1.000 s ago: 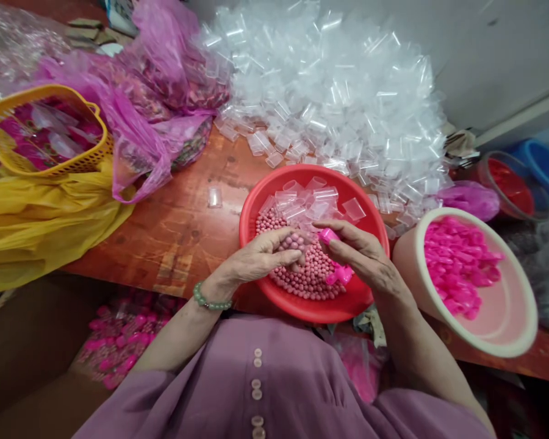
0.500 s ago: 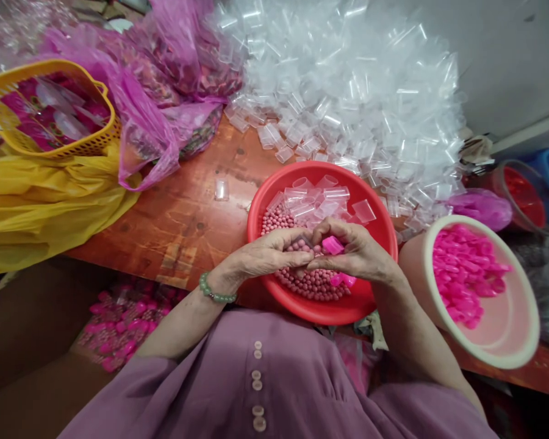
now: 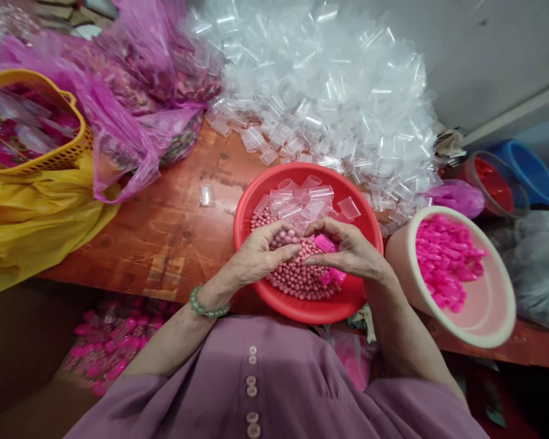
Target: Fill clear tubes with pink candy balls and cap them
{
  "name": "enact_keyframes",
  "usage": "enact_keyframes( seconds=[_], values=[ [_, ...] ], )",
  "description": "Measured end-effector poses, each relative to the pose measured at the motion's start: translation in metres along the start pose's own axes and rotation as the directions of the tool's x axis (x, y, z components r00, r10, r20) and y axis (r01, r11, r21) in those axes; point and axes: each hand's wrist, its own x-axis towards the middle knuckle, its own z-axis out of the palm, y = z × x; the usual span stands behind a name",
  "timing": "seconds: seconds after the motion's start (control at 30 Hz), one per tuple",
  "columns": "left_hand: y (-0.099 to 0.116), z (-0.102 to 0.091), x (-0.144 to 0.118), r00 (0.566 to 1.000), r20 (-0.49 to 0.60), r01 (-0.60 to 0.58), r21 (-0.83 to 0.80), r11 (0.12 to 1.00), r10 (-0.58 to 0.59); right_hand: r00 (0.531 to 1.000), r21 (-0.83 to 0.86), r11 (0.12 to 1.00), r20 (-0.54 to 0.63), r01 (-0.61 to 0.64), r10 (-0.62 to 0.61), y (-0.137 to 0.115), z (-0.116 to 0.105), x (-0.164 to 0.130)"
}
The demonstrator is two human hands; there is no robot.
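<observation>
A red bowl (image 3: pixel 357 207) sits at the table's near edge, holding small pink beads (image 3: pixel 297 277) and several clear plastic tubes (image 3: pixel 302 198). My left hand (image 3: pixel 260 253) hovers over the beads with its fingers curled around a small clear tube full of beads. My right hand (image 3: pixel 352 253) faces it, fingertips almost touching, and pinches a bright pink cap (image 3: pixel 324 242); more pink caps (image 3: pixel 333 276) show under its palm. A green bead bracelet (image 3: pixel 205 303) circles my left wrist.
A pale tub (image 3: pixel 498 317) of pink caps stands right of the bowl. A large heap of clear tubes (image 3: pixel 324 91) fills the back. Pink bags (image 3: pixel 132 91), a yellow basket (image 3: pixel 50 155) and a yellow bag (image 3: pixel 32 219) lie left. A box of finished pieces (image 3: pixel 105 344) sits below the table.
My hands came together over the beads, the right one bringing the pink cap toward the left fingertips. The view shifted slightly.
</observation>
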Motion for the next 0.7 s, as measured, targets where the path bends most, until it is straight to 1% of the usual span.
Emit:
enact_keyframes(
  seconds=[0.17, 0.27, 0.33, 0.4, 0.43, 0.5, 0.57, 0.7],
  values=[
    [-0.003, -0.002, 0.000, 1.000, -0.008, -0.011, -0.041, 0.999, 0.011, 0.996, 0.078, 0.995, -0.048, -0.069, 0.073, 0.002, 0.009, 0.002],
    [-0.005, -0.004, 0.000, 1.000, -0.002, -0.004, -0.030, 1.000, 0.003, 0.994, 0.094, 0.995, -0.094, -0.043, 0.051, -0.003, 0.010, 0.003],
    [-0.007, -0.004, 0.000, 0.999, 0.038, 0.017, -0.048, 0.999, -0.015, 0.999, 0.071, 0.997, -0.050, 0.008, -0.005, -0.007, 0.009, 0.006],
    [-0.008, -0.004, 0.000, 0.996, 0.086, 0.041, -0.076, 0.996, -0.035, 0.998, 0.026, 0.999, 0.050, 0.031, -0.032, -0.011, 0.008, 0.010],
    [-0.008, -0.003, 0.000, 0.994, 0.104, 0.051, -0.083, 0.995, -0.043, 0.995, 0.003, 1.000, 0.093, 0.025, -0.025, -0.012, 0.007, 0.011],
    [-0.008, -0.003, 0.000, 0.992, 0.119, 0.056, -0.080, 0.995, -0.046, 0.990, -0.033, 0.999, 0.140, -0.010, 0.015, -0.013, 0.007, 0.014],
    [-0.007, -0.003, 0.000, 0.991, 0.126, 0.049, -0.085, 0.995, -0.038, 0.990, -0.057, 0.998, 0.134, -0.036, 0.043, -0.012, 0.006, 0.015],
    [-0.005, -0.005, 0.001, 0.991, 0.129, 0.043, -0.103, 0.994, -0.030, 0.998, -0.038, 0.999, 0.060, -0.028, 0.030, -0.008, 0.005, 0.011]
  ],
)
